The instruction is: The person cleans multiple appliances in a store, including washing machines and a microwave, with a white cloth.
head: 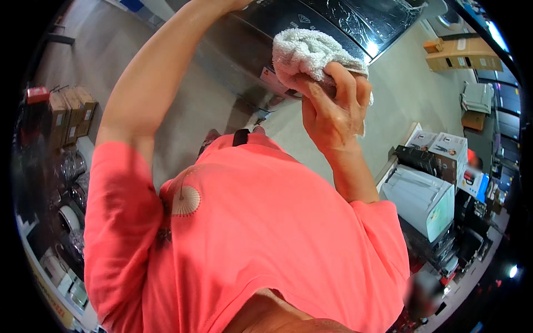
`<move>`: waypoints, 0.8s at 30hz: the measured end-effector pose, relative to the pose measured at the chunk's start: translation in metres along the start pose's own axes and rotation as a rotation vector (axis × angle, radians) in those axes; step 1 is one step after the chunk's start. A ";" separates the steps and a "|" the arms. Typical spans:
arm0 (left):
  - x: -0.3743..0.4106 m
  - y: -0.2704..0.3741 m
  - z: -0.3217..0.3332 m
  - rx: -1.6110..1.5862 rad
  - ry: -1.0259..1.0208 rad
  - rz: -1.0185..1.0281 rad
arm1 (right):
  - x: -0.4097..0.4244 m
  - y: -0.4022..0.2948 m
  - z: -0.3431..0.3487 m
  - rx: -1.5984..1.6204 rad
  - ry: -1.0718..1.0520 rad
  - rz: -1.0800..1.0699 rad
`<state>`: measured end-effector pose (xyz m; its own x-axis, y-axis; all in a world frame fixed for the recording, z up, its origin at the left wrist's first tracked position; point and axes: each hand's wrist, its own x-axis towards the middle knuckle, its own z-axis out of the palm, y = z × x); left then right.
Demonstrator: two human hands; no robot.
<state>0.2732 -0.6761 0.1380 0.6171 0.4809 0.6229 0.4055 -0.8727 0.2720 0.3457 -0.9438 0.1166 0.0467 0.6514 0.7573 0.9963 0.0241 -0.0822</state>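
A bunched pale terry cloth (308, 52) is gripped in my right hand (337, 104), with the fingers curled over its near side. The cloth is in front of a large dark appliance (266, 25) with a glossy black top panel, and covers part of its near edge. Whether the cloth touches the surface I cannot tell. My left arm reaches forward to the appliance's left side. Only a bit of my left hand (238, 4) shows at the top edge of the picture, its fingers out of view. Bright reflections and what looks like clear film lie on the panel.
Grey floor (200, 112) lies between me and the appliance. Cardboard cartons (70, 112) stand at the left. To the right are a white appliance (416, 191), printed boxes (449, 150) and a long brown carton (466, 54).
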 end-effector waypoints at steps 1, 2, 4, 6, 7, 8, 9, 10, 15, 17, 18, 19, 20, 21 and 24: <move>0.001 -0.001 0.004 -0.014 0.010 0.010 | 0.003 -0.001 0.000 -0.016 -0.028 0.018; 0.001 -0.003 0.009 -0.028 0.018 0.020 | -0.001 0.005 -0.002 -0.029 -0.015 0.008; -0.002 -0.007 0.009 -0.054 -0.005 -0.006 | -0.012 0.013 -0.008 -0.073 -0.043 0.067; -0.005 -0.006 0.010 -0.091 0.032 0.023 | -0.020 0.012 -0.011 -0.102 -0.061 0.148; -0.007 -0.008 0.001 -0.090 0.065 0.031 | -0.012 0.002 -0.010 -0.109 -0.071 0.130; -0.009 -0.014 -0.008 -0.089 0.109 0.057 | -0.001 -0.007 -0.009 -0.113 -0.081 0.109; -0.003 -0.008 -0.004 -0.159 0.129 0.061 | 0.011 -0.015 -0.016 -0.176 -0.110 0.118; 0.002 -0.004 -0.004 -0.210 0.149 0.072 | 0.027 -0.024 -0.018 -0.220 -0.171 0.107; 0.003 -0.016 0.016 -0.410 0.209 0.096 | 0.076 -0.043 0.039 -0.196 -0.282 0.089; 0.007 -0.036 0.000 -0.376 0.331 0.167 | 0.086 -0.053 0.040 -0.187 -0.279 0.078; 0.009 -0.053 -0.014 -0.320 0.356 0.184 | 0.081 -0.053 0.036 -0.181 -0.295 0.089; 0.015 -0.067 -0.025 -0.280 0.382 0.201 | 0.076 -0.053 0.028 -0.190 -0.317 0.104; 0.019 -0.082 -0.031 -0.236 0.388 0.169 | 0.068 -0.052 0.019 -0.248 -0.352 0.143; 0.022 -0.094 -0.032 -0.154 0.353 0.121 | 0.061 -0.055 0.013 -0.295 -0.345 0.147; 0.019 -0.124 -0.017 -0.093 0.277 0.035 | 0.061 -0.063 0.018 -0.348 -0.337 0.125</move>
<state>0.2237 -0.5603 0.1285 0.4166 0.4202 0.8061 0.3158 -0.8984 0.3051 0.2849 -0.8922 0.1563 0.1989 0.8434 0.4990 0.9521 -0.2869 0.1055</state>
